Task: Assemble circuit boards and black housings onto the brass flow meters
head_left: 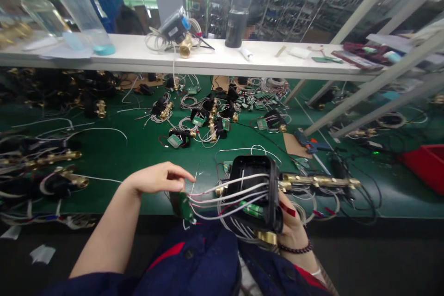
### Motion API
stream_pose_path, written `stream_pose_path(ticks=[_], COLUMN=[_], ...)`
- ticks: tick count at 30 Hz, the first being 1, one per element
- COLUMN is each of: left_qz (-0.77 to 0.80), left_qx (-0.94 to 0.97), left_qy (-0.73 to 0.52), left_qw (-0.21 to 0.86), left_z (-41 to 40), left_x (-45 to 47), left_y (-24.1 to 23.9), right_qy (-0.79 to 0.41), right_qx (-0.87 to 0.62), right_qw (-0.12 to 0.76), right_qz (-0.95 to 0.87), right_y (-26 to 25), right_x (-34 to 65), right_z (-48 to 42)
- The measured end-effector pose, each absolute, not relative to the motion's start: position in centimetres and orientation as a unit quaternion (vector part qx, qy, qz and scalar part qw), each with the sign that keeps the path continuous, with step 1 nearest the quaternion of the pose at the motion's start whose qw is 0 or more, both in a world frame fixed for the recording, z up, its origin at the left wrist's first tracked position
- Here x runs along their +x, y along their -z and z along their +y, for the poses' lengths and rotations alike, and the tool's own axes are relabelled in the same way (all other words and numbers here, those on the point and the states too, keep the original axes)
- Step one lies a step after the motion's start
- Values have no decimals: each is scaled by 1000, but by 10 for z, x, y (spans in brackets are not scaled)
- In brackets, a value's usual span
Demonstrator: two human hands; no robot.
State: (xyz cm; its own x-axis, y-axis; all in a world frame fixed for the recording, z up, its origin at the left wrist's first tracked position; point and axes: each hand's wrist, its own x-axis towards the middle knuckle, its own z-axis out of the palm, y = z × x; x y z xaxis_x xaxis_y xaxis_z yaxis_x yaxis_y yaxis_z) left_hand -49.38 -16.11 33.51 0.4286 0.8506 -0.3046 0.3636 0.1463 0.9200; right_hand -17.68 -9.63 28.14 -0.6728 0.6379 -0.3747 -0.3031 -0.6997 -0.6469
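Note:
My right hand (293, 222) supports a black plastic housing (255, 162) from its right side, with most of the fingers hidden behind it. The housing is tilted, its open side facing left, and a green cylindrical part (253, 209) lies inside. Several white cables (225, 187) run from the housing to a green circuit board (186, 208). That board is at the fingertips of my left hand (161, 178), which is closed on its upper edge. Brass fittings (267, 237) show below the housing, and a long brass pipe (319, 181) extends behind it to the right.
Several black units with brass fittings (213, 120) and coiled cables lie on the green bench (145, 148). More units crowd the left side. A glue gun (308, 142) lies on cardboard at the right, near a red bin (425, 166). A white shelf (138, 58) spans the back.

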Motion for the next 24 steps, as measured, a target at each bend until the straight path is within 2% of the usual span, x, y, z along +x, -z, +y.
stream_pose_path(ticks=[6,10,17,24], left_qz=[341,356,537,527], left_qx=[717,667,696,713], left_qy=[-144,-134,-157,-127], left_qw=[591,641,450,444], left_z=[-155,-159,-157,-152], left_x=[-470,-455,-446,-434], left_y=[-326,-339,-348,-351], right_qy=[-907,-897,-841,-821], right_qx=[-233,-244,-290,-245], right_qw=[254,256,269,223], right_qz=[-240,-263,-368,-465], right_y=[-290,-291,-304,-302], right_x=[-196,-199,-212,-221], right_z=[-88,-92,-96,-99])
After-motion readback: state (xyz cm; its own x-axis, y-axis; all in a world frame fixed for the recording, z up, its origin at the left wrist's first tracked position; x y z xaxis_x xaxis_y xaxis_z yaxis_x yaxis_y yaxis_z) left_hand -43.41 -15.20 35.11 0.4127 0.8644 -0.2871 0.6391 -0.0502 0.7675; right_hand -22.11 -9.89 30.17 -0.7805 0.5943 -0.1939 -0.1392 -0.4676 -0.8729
